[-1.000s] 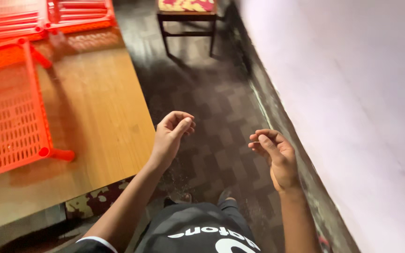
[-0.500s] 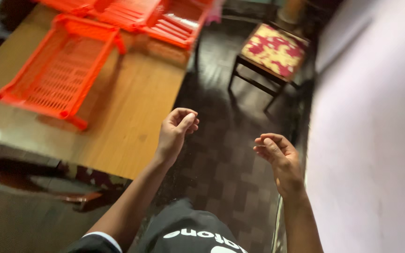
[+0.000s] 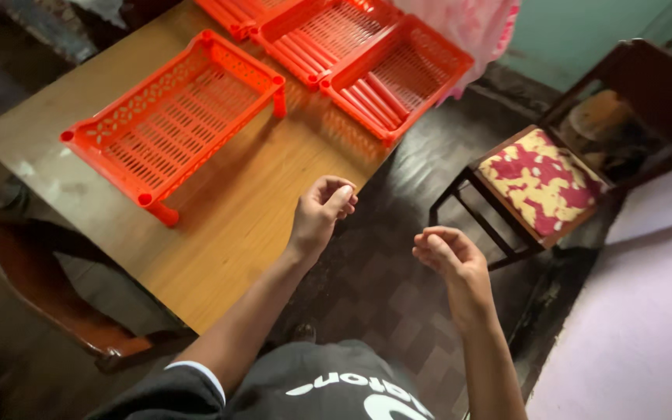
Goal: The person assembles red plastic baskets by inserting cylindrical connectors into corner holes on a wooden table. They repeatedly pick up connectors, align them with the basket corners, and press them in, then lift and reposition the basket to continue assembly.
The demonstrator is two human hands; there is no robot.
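Dark patterned floor below, both hands hover empty past the wooden desk [image 3: 235, 210], left hand [image 3: 322, 211] and right hand [image 3: 446, 257] fingers loosely curled, nearest the orange slatted plastic tray [image 3: 173, 128].

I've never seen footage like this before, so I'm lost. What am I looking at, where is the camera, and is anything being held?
This is one view from a camera worn on a person's head, looking down. No machine is involved: the two bare arms are the wearer's own. The left hand hangs at the edge of a wooden table, the right hand over the dark floor. Both are loosely curled, and nothing shows in either. On the table lie orange plastic baskets; the nearest basket stands alone. A chair with a red and yellow cushion stands to the right.
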